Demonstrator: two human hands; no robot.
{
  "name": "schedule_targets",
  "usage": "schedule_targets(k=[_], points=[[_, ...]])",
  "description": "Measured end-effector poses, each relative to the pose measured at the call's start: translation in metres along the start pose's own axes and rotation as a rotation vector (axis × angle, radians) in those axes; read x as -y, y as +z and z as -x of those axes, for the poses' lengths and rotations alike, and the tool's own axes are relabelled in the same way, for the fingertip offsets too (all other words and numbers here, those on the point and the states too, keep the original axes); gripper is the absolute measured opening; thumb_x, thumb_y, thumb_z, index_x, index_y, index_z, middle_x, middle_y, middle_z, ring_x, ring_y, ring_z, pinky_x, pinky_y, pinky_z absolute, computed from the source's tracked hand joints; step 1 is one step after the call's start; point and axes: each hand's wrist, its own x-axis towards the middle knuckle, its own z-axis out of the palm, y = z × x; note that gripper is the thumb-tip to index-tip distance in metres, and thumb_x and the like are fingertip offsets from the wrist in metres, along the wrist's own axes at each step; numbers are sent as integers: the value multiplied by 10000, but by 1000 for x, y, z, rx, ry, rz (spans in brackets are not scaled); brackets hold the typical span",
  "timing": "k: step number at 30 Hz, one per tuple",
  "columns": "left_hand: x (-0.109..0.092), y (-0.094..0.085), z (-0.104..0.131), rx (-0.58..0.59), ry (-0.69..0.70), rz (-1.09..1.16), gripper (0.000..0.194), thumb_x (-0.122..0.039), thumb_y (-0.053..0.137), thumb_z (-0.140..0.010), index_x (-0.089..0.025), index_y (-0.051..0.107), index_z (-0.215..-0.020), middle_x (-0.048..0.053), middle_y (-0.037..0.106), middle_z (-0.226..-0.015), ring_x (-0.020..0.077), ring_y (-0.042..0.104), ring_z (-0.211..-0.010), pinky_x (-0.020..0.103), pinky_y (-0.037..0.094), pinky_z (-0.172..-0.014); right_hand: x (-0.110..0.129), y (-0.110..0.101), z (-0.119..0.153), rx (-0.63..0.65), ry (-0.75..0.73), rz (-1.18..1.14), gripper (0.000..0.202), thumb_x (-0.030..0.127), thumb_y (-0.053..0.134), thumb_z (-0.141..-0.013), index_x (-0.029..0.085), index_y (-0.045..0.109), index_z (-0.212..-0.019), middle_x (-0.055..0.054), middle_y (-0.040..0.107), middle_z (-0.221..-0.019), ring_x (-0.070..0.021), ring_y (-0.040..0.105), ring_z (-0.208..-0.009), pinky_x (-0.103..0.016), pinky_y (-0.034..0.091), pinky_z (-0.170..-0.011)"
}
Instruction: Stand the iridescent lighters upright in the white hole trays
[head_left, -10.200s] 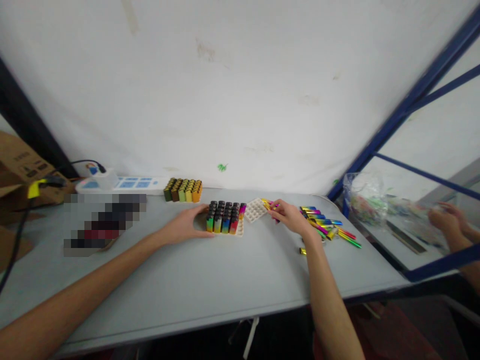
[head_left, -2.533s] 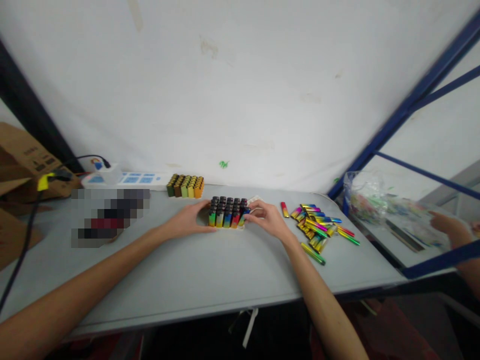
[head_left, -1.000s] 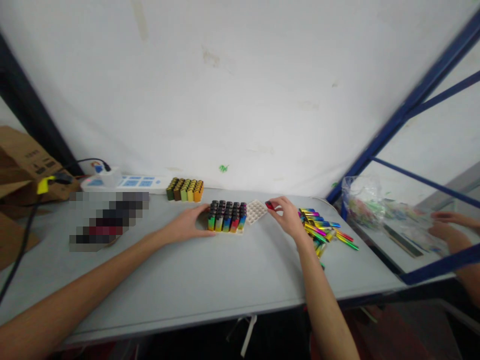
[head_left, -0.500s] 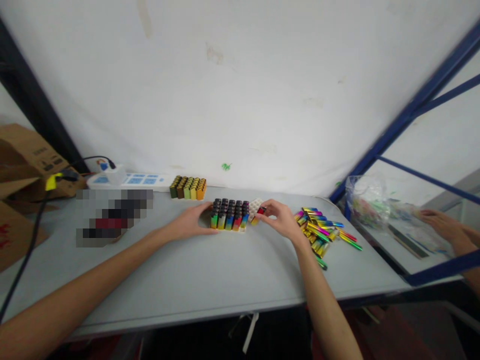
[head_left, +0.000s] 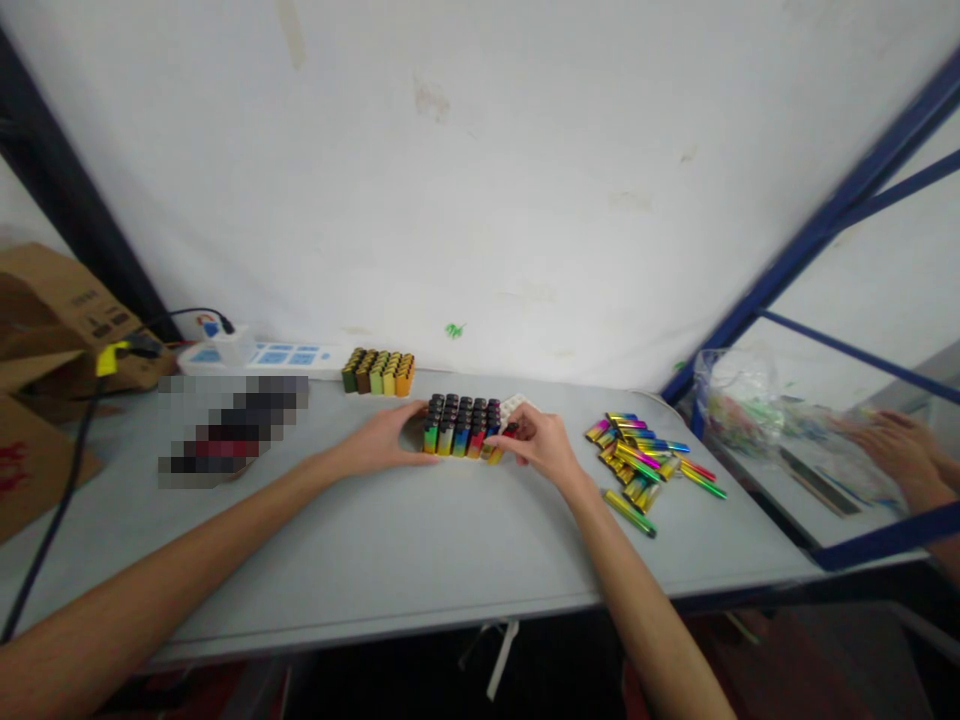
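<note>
Rows of upright lighters (head_left: 463, 425) with black tops and rainbow bodies stand packed in a white holder (head_left: 514, 404), whose holed right part shows behind my right hand. My left hand (head_left: 386, 437) grips the left end of these rows, thumb along the front and fingers at the back. My right hand (head_left: 541, 445) pinches a single lighter (head_left: 496, 455), yellow below and red higher up, by its upper part at the right front end of the rows. Right of that hand lies a loose heap of shiny coloured lighters (head_left: 637, 463).
Another block of lighters (head_left: 379, 372) with gold tops stands near the wall. A power strip (head_left: 289, 358), a pixelated dark object (head_left: 236, 430) and cardboard boxes (head_left: 52, 340) are at left. Beyond a blue metal frame (head_left: 780, 265) are a plastic bag (head_left: 739, 405) and another person's hands (head_left: 885, 445).
My right hand has moved left with its lighter, from beside the holder to the right front end of the rows. My left hand stays at the left end.
</note>
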Motion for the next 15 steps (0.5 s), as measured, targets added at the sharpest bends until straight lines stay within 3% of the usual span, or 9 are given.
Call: schedule_targets(k=[4,10,15], points=[[1,1,0,-3,16,4,859,-646,790,-697,-161,560,-1367,156,657,-1379,393,624,-1257,514,477,-1116,2,5,-1,-118,-24,70,586,764,720,-757,258,424,-765,65,579,-464,-144,552,-380,-250,368,-437],[2,1,0,-14,10,28,850,-626,812,-671,-191,574,-1361,140,666,-1371,377,632,-1246,485,483,-1111,3,12,-2,2,-2,75,626,808,696,-735,265,386,-755,68,565,-475,-145,553,-398,-251,358,-427],[-1,0,0,-7,17,34,855,-623,810,-678,-169,573,-1362,152,664,-1372,386,632,-1249,492,486,-1109,5,12,-3,-23,-70,199,592,760,719,-761,255,412,-749,59,577,-528,-131,537,-434,-245,349,-453]])
